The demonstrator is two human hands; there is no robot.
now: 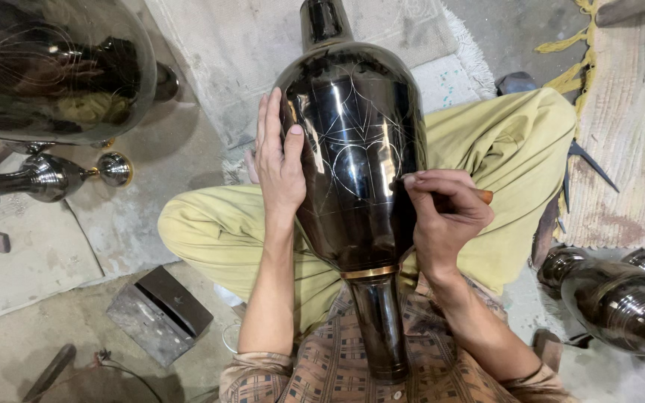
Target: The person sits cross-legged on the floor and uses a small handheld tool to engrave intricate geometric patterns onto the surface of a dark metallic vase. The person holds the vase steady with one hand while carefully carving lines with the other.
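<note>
A large glossy black metal vase point(356, 149) lies across my lap, its narrow neck toward my chest and thin engraved lines on its belly. My left hand point(278, 160) rests flat and open against the vase's left side. My right hand point(442, 213) is closed on a small engraving tool with an orange-brown handle point(484, 196), its tip against the vase's right side. My legs in yellow-green trousers point(502, 149) are crossed under the vase.
Another big shiny vase point(54, 67) stands at the upper left with a smaller metal piece point(46, 177) below it. Dark vases point(621, 298) lie at the lower right. A metal block point(160, 313) sits on the floor at the lower left. Woven mats point(628, 134) lie on the right.
</note>
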